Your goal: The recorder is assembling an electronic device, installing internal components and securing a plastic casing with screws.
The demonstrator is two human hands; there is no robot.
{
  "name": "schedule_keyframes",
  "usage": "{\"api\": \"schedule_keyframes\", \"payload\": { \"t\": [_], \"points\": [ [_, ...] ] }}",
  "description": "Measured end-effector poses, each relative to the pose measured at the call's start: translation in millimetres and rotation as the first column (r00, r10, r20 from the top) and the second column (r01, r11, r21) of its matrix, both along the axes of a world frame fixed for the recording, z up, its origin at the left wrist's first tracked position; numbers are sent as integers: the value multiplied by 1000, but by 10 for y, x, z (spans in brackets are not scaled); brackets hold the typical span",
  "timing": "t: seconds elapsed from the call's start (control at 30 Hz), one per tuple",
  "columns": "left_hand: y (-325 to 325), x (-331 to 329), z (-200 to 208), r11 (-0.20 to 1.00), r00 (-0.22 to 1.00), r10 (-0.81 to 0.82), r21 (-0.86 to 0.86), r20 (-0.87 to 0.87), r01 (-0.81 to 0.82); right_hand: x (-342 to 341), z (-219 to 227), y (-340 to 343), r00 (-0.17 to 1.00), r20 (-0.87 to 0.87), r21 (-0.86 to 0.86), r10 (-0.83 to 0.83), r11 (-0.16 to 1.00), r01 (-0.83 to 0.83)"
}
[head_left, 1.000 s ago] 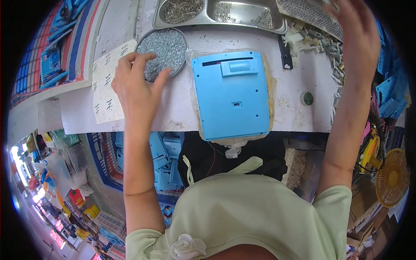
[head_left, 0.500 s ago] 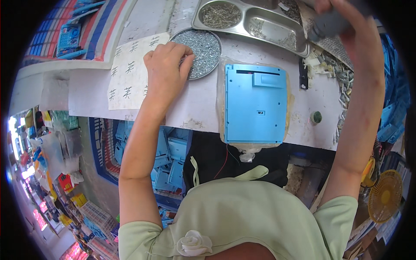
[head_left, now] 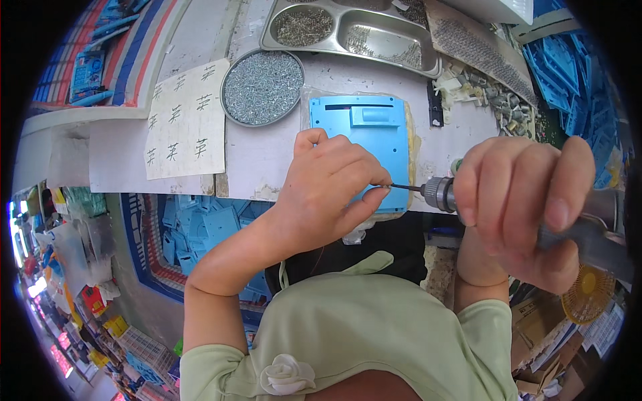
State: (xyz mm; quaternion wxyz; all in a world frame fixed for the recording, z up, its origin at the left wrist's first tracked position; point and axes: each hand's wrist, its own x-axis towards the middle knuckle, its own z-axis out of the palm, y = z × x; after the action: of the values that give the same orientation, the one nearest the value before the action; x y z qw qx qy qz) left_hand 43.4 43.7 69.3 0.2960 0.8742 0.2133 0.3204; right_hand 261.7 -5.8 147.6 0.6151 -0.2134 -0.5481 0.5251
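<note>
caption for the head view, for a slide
Right hand holds a screwdriver; left hand pinches its bit tip over a blue panel.

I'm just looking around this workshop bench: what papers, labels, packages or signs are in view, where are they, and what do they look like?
Paper sheet: white rectangle with dark handwritten marks in rows, on the bench left of the round screw dish.
Plastic bag: clear, yellowish, under the blue plastic panel.
Cardboard boxes: brown, on the floor, lower right.
No screens in view.
</note>
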Motion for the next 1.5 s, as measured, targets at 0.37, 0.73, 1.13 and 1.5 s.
{"api": "schedule_keyframes", "payload": {
  "t": [0.37,0.73,1.13,1.5],
  "points": [
    [167,-18,138,969,968,-163,155,-191,194,-189,-15,28,1000,19,-206,7,978,-3],
    [321,-40,59,996,988,-91,3,-121,92,-21,-145,-234,992,47,-307,-119,943,128],
    [-35,-74,-480,999,999,-46,2,-17,46,-43,-396,-547,985,76,-227,-158,959,171],
    [-74,-95,-516,999,999,-26,-36,-40,24,-113,-575,-457,964,265,-43,-29,998,42]
  ]
}}
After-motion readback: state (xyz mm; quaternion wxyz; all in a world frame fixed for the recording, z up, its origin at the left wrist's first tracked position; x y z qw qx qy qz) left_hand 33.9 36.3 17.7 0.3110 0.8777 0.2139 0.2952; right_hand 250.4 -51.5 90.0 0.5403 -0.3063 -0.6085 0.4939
